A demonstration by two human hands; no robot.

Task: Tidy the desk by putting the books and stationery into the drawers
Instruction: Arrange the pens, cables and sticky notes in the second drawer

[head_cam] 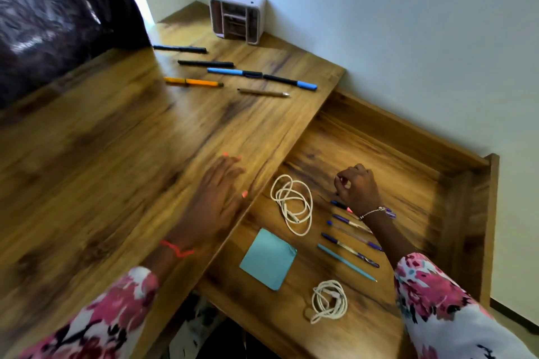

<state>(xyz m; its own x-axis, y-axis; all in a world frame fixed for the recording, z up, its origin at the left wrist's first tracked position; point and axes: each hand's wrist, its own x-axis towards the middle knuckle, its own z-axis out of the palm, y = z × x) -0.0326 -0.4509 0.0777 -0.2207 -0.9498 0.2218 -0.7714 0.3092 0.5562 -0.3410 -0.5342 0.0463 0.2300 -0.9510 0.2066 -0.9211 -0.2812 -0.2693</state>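
Note:
The open wooden drawer (455, 183) holds a row of several blue and purple pens (350, 245), a teal sticky-note pad (269, 261) and two coiled white cables (291, 204) (329, 300). My right hand (357, 186) hovers in the drawer over the farthest pen of the row (338, 204), fingers curled, with nothing visible in them. My left hand (217, 198) lies flat and blurred on the desk top (102, 169), near the drawer's edge. Farther back on the desk lie two black pens (179, 49) (205, 63), a blue-and-black pen (262, 77), an orange pen (194, 82) and a brown pencil (264, 92).
A pink-white desk organiser (237, 16) stands in the far corner against the white wall. A dark curtain (58, 17) hangs along the desk's left side. Below the drawer's front edge, patterned items on the floor are partly visible.

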